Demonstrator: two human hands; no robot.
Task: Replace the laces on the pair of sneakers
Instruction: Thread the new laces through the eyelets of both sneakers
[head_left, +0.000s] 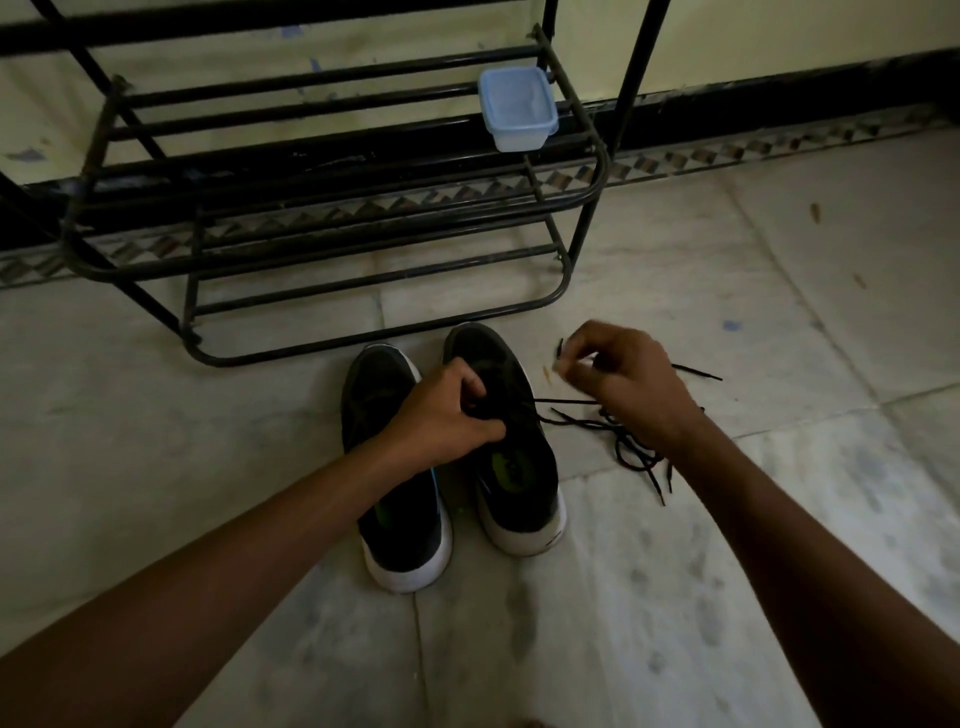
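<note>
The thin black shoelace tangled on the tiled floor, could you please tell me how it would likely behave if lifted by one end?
Probably floppy: the thin black shoelace lies in loose curls, so it would dangle and trail. Likely very light, being so thin. Its overlapping loops may snag into a knot when pulled.

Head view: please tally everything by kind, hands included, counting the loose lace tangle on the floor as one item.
Sneakers: 2
Hands: 2, left hand and right hand
Lace tangle: 1
Metal rack: 1
Plastic container: 1
Total: 7
</note>
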